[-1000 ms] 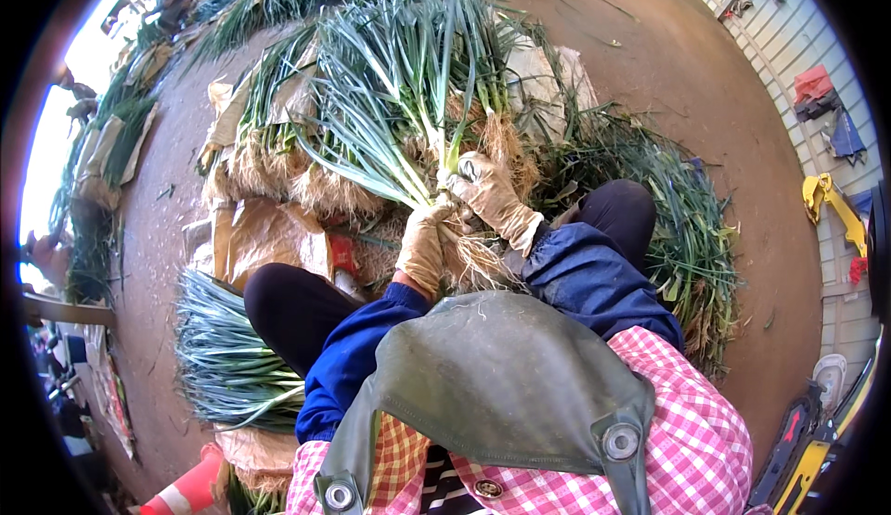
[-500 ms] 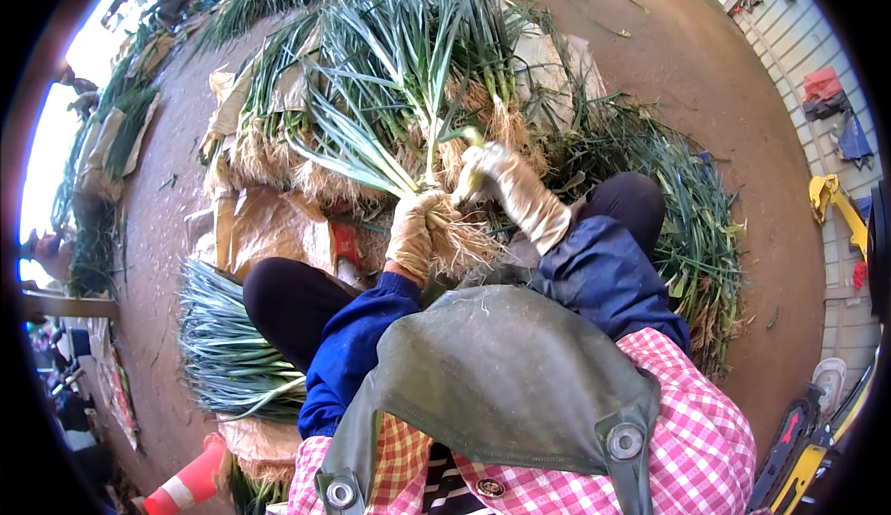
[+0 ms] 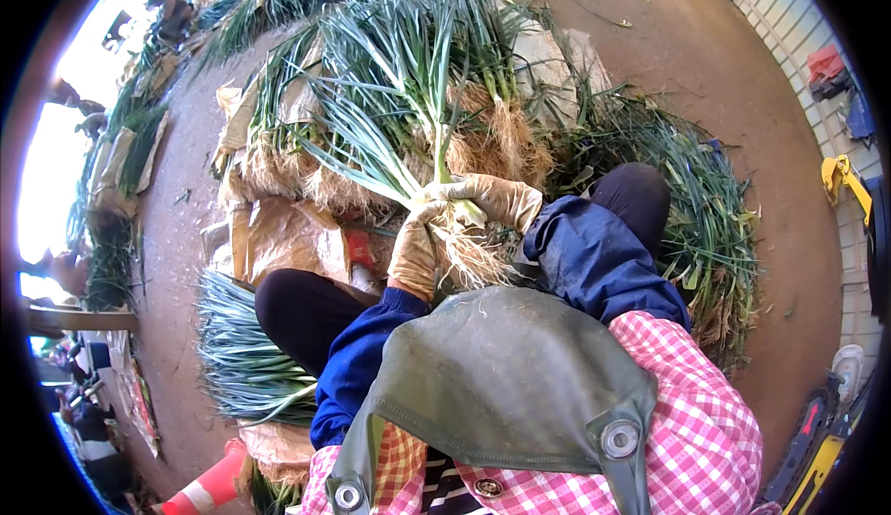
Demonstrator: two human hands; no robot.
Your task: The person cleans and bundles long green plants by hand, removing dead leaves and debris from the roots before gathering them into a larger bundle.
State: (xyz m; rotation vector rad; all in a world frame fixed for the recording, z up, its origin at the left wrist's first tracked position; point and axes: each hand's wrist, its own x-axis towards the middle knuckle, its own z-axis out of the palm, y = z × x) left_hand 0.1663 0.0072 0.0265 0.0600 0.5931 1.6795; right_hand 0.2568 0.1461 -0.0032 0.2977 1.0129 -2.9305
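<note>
Sitting low behind a dark green apron, wearing tan gloves. Curling the left hand snugly around a few green onions, just above the stringy roots, with long leaves pointing up and away. Resting the right hand across the pale stems, close against the left one, and not showing enough to tell pinching a stem from just touching. Maybe risking a snapped stem, from squeezing or tugging too hard. Maybe risking a drop into the lap, from gripping too loosely around fat and thin stems together. Maybe risking a crooked pull, from catching the roots on a glove

Having a neat stack of onions beside the left knee, so maybe risking squashed leaves by shifting that leg. Having a messy leaf heap past the right knee, so maybe risking losing a fallen stem in all that green. Facing more onions just ahead, roots this way, and maybe risking tangled leaf tips by leaning too far forward. Farther off, seeing only brown floor and a pale wall, probably not causing any trouble
</note>
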